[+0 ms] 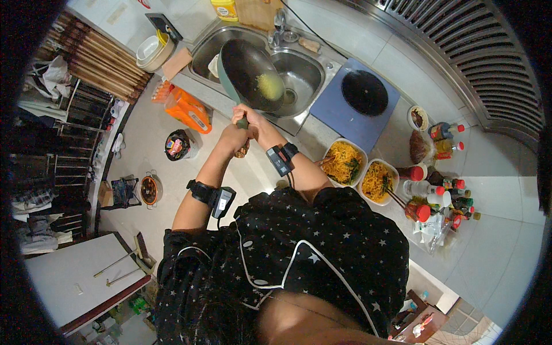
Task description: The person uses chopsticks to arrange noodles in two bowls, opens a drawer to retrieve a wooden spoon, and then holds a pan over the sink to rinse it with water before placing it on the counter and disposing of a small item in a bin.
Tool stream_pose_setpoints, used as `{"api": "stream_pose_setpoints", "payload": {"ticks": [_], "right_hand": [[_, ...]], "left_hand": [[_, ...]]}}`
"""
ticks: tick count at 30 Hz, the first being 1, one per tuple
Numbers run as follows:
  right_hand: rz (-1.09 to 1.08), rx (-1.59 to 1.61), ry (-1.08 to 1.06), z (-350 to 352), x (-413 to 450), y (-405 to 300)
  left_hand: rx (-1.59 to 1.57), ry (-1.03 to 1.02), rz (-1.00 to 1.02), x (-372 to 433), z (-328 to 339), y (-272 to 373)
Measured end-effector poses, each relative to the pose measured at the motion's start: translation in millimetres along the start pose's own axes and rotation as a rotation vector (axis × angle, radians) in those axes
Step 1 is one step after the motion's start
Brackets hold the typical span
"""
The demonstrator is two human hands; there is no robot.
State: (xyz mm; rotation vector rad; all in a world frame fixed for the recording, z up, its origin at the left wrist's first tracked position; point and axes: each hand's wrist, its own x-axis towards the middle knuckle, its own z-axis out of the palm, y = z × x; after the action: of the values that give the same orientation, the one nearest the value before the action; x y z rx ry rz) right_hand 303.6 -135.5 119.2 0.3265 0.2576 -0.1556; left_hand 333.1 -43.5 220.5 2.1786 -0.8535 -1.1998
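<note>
A wok [248, 64] with a dark inside and pale green outside hangs tilted over the double-bowl steel sink [317, 82]. My right hand [251, 115] grips its green handle [242, 123] close to the pan. Just behind it, my left hand [234, 137] is closed around the same handle. Low in the wok lies a blurred pale yellow patch [269, 87]; whether it is food or liquid is unclear. Past the pan, the faucet [279, 26] rises at the sink's back edge. A white item [213, 66] in the left bowl is partly hidden by the wok.
Right of the sink sits a blue induction cooktop [334, 101]. Two containers of noodles [345, 161] [377, 181] with chopsticks stand near my right arm. Several sauce bottles [448, 148] line the wall. An orange package [187, 110] and a trash bin [177, 146] are on the floor.
</note>
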Motion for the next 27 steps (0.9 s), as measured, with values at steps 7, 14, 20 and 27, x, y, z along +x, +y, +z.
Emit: {"api": "stream_pose_setpoints", "payload": {"ticks": [7,14,20,27], "right_hand": [[-0.017,0.016,-0.050,-5,4,-6],[0.046,0.081,-0.035,-6,6,-2],[0.083,0.074,-0.092,-7,6,-11],[0.108,0.075,-0.058,-2,3,-5]], "left_hand": [[0.073,0.039,-0.012,-9,2,19],[0.123,0.023,-0.035,7,0,-4],[0.098,0.050,-0.007,-2,3,12],[0.062,-0.004,-0.013,4,0,3]]}}
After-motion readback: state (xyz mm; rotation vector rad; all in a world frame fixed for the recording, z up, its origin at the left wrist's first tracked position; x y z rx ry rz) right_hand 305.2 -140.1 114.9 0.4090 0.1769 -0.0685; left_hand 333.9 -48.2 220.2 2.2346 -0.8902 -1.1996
